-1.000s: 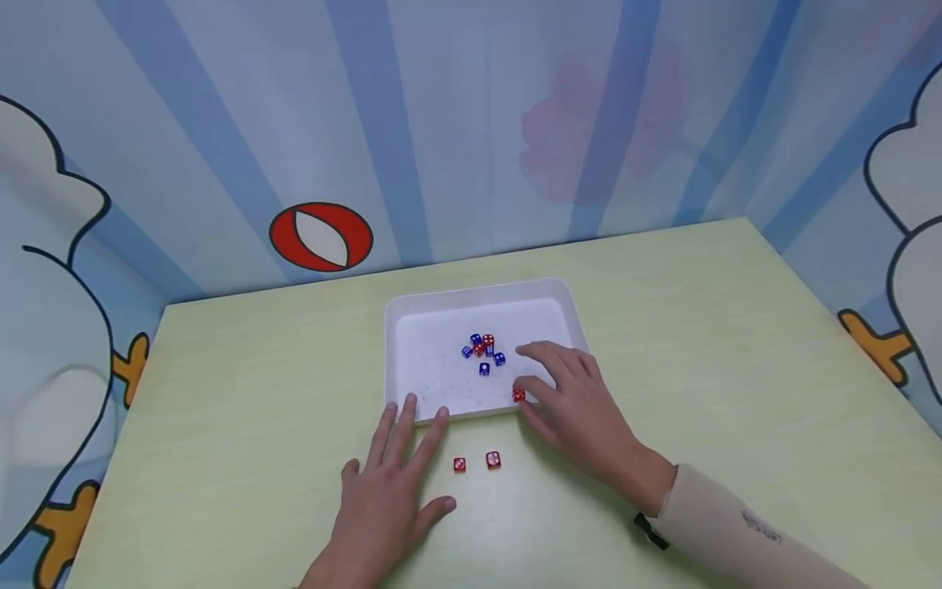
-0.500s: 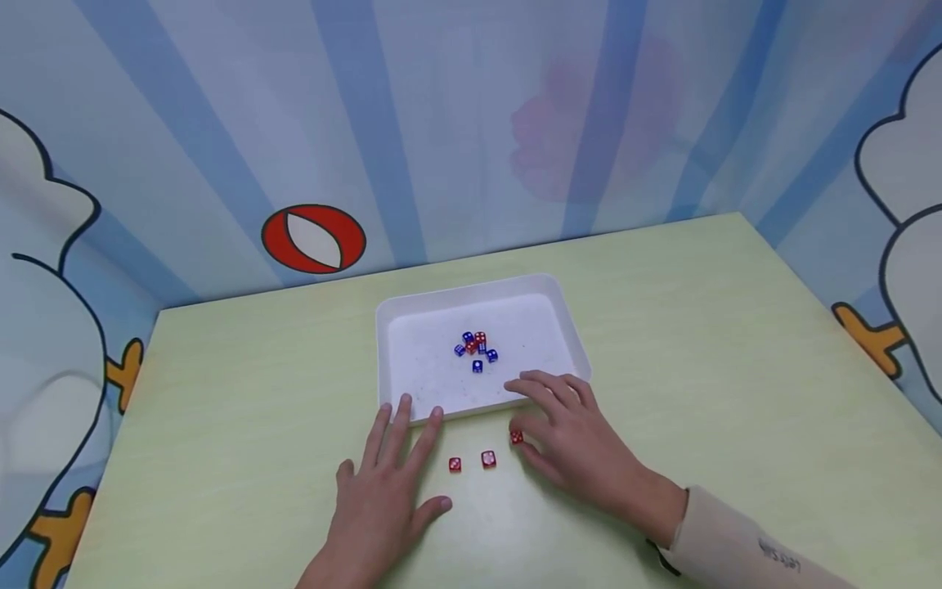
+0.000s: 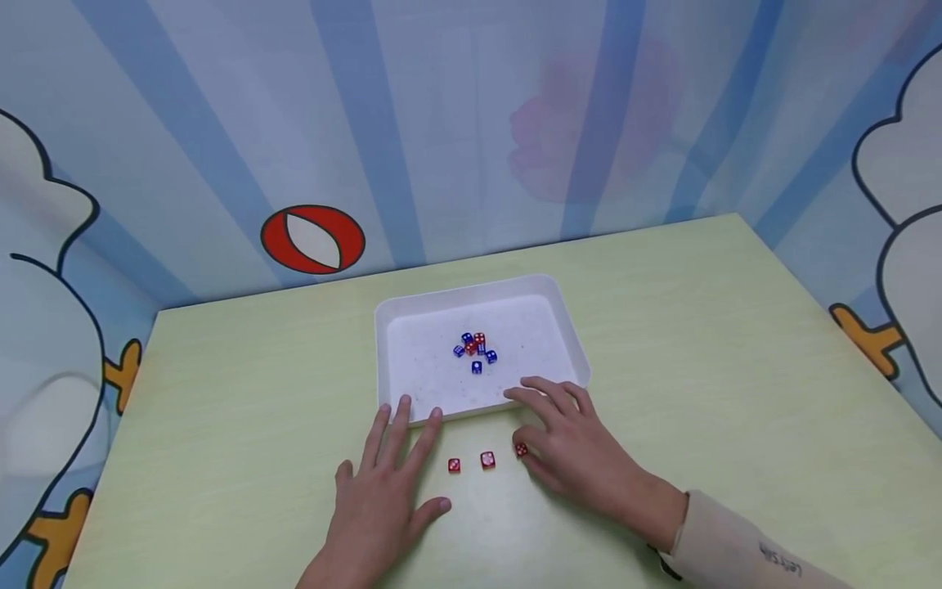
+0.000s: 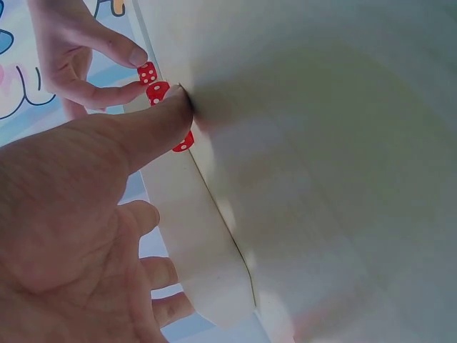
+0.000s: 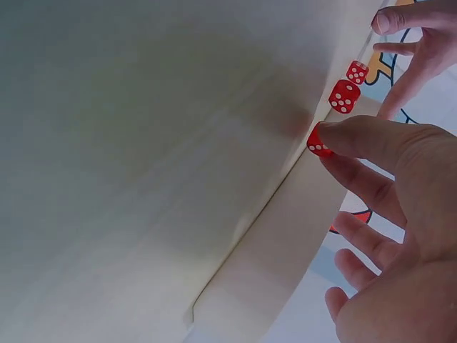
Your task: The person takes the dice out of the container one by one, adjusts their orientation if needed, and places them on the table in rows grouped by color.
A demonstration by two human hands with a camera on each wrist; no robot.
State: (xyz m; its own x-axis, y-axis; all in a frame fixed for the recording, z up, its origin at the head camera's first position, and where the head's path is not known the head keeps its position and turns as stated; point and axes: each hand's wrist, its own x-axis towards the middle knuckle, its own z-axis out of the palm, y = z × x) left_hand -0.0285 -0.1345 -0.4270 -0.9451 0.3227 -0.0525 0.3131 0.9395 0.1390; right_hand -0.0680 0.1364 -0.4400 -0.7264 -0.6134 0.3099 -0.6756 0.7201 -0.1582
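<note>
Between thumb and index finger, my right hand (image 3: 581, 454) pinches a red die (image 3: 521, 449) at the table top, just in front of the white tray (image 3: 574, 339). To its left, a larger red die (image 3: 488, 460) and a smaller red die (image 3: 454, 465) sit in a rough row. My left hand (image 3: 379, 499) lies with spread fingers, its fingertips at the tray's front edge and its thumb near the smaller die. In the right wrist view the pinched die (image 5: 317, 141) shows below the two others. The left thumb partly covers the red dice in the left wrist view.
Inside the tray, several blue dice (image 3: 477, 368) cluster with two red dice (image 3: 480, 338). The pale green table (image 3: 684, 327) meets a cartoon-printed wall (image 3: 456, 147) at the back and at both sides.
My right hand has carried the red die from over the tray's front edge down to the table, right of the two red dice. The left hand has stayed in place.
</note>
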